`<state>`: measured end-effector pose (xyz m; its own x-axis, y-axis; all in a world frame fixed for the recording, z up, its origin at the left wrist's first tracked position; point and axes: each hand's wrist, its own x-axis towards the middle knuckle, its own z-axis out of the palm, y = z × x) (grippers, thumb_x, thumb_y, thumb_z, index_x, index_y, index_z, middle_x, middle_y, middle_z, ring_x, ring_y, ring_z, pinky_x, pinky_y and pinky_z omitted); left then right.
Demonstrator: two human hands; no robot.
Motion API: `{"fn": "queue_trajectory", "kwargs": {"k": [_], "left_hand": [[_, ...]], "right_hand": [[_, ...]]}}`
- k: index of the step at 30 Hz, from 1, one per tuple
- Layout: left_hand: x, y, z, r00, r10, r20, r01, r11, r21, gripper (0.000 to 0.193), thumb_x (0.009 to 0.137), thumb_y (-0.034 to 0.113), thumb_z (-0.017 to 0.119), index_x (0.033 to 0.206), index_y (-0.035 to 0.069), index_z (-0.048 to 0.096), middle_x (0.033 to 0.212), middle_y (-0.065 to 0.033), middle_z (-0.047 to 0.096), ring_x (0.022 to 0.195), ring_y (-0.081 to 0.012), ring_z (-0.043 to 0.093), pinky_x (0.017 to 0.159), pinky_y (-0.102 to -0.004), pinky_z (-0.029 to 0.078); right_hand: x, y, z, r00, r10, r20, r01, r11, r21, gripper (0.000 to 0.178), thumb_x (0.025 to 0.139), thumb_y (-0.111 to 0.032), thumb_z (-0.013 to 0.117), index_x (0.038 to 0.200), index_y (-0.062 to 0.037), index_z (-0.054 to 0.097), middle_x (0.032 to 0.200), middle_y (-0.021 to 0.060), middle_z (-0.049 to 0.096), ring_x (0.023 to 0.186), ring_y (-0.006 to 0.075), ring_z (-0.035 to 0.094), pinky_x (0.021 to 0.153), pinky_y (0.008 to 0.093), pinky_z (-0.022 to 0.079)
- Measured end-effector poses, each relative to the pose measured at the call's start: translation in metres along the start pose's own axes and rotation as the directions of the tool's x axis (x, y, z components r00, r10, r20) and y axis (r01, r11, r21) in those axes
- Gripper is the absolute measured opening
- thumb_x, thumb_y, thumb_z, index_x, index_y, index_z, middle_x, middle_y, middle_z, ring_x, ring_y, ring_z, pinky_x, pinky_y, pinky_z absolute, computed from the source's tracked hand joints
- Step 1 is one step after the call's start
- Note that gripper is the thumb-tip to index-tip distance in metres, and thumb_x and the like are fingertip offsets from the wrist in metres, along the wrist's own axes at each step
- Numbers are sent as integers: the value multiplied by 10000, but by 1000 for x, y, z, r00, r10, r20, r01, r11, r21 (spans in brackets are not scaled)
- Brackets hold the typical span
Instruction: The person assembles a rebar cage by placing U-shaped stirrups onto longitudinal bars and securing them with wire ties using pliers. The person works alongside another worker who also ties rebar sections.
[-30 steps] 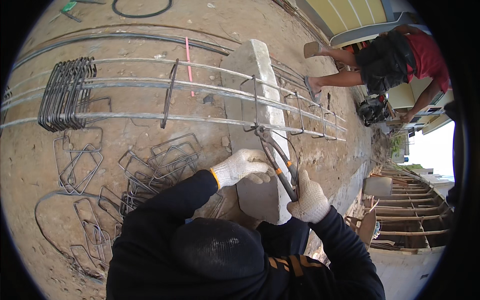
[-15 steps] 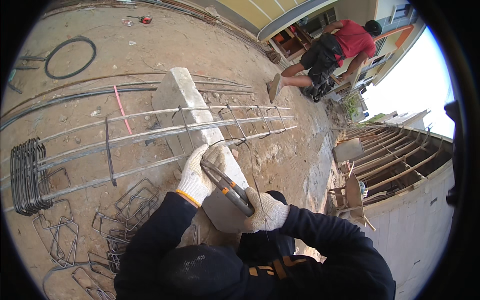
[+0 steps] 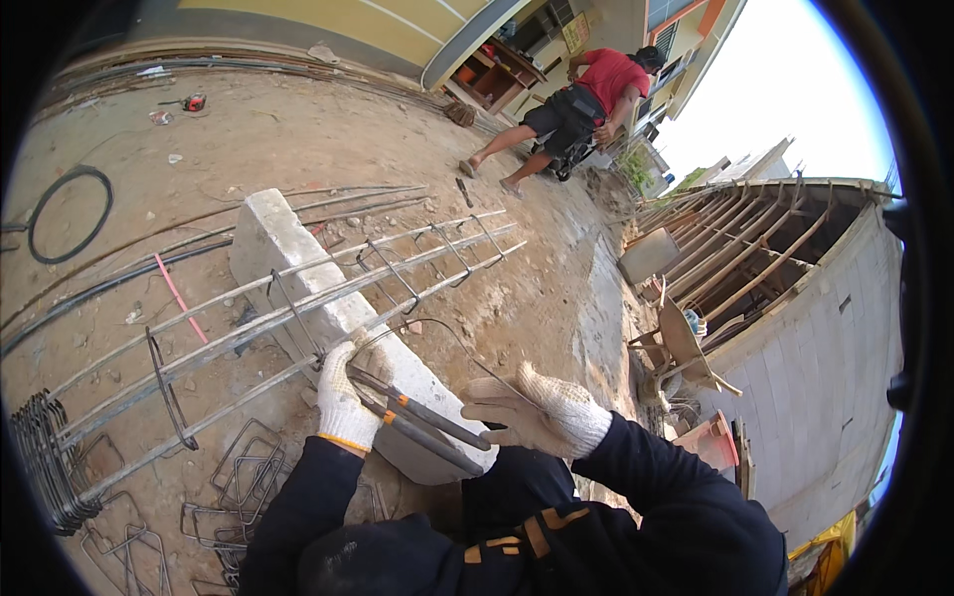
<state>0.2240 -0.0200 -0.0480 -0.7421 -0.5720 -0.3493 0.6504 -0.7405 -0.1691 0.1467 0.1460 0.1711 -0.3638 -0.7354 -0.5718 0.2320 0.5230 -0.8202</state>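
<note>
My left hand (image 3: 344, 397), in a white knit glove, is closed at the head end of a pair of pincers (image 3: 422, 419). Its fingers touch the near bar of a rebar cage (image 3: 328, 298). The pincers' two dark handles with orange bands point right, slightly apart. My right hand (image 3: 545, 412), also gloved, is off the handles, its fingers stretched toward their ends. A thin tie wire (image 3: 459, 336) arcs from the cage to the right hand; whether the fingers pinch it is unclear. The cage rests across a pale concrete block (image 3: 328, 310).
Bent stirrups (image 3: 248, 477) lie on the dirt at left, below bunched stirrups (image 3: 45, 462) on the bars. A coiled black hose (image 3: 72, 214) lies farther off. A person in a red shirt (image 3: 611, 81) stands beyond. At right are a wheelbarrow (image 3: 686, 343) and a block wall (image 3: 825, 387).
My right hand has let go of the pincer handles and opened, moving right. The left hand stays at the pincers' head. The view has shifted, and the person in red has changed stance.
</note>
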Motion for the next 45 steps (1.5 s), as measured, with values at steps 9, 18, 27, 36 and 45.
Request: {"fn": "queue_trajectory", "kwargs": {"k": [9,18,27,36,45], "left_hand": [[-2,-5,7,997,79,24,-78,996,-38,236,921,134,558,1111,54,671,970,-51,715,803,-184,691,687,-331,588],[-8,-6,14,997,73,28,-71,995,-67,223,918,140,571,1088,32,667,927,-88,708,801,-231,687,737,-369,578],[-1,-3,12,999,38,-12,-39,997,-74,256,943,144,534,1161,49,628,769,-17,637,627,-163,616,588,-316,539],[-10,-6,13,997,56,58,-56,998,-4,282,942,129,533,1211,71,594,687,18,489,519,-115,464,535,-305,462],[-6,-17,18,995,75,-62,-80,994,-81,189,915,228,622,1079,143,665,701,33,448,533,-114,426,465,-292,433]], "right_hand": [[-125,-39,-56,923,-246,-297,-123,542,-831,211,984,-176,568,1025,-15,699,619,-6,533,492,61,495,461,236,413],[-8,6,-19,911,-411,36,362,753,-549,658,1010,-255,557,1519,20,245,1433,208,481,1294,232,497,1053,338,412],[3,-28,18,899,-403,175,193,4,-981,313,928,-115,556,1225,-56,635,894,114,700,771,263,691,681,378,551],[-15,-21,30,999,-40,16,1,-344,-939,244,918,-177,541,1103,-34,611,948,180,675,909,368,661,798,435,532],[35,30,67,971,-234,50,4,-192,-981,880,774,-452,759,1386,52,376,1095,286,609,975,438,631,822,467,516]]}}
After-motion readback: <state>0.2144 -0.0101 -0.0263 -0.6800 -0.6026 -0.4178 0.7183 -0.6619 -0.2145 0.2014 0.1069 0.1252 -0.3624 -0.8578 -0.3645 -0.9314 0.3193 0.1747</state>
